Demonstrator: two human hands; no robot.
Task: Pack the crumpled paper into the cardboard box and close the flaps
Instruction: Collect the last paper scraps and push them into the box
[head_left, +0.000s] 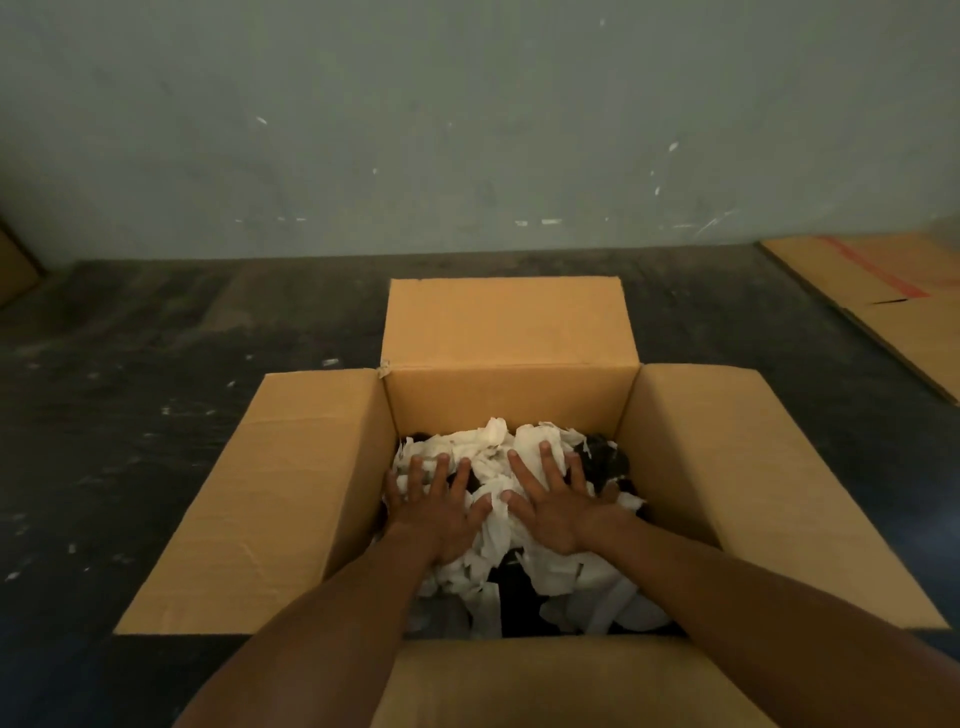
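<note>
Dark scuffed floor (156, 415), grey wall at 12 o'clock. Your left hand (434, 506) and right hand (553, 501) press flat, fingers spread and gripping nothing, on white crumpled paper (493, 441) inside the open brown cardboard box (511, 400). Packing step; next, withdraw and fold the four flaps shut.

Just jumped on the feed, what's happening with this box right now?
A person is pressing crumpled white paper down inside an open cardboard box on the dark floor. The left hand and right hand both lie flat, fingers spread, on top of the paper. All four flaps are folded outward, so closing has not begun. A flattened sheet of cardboard lies on the floor to the right.
</note>
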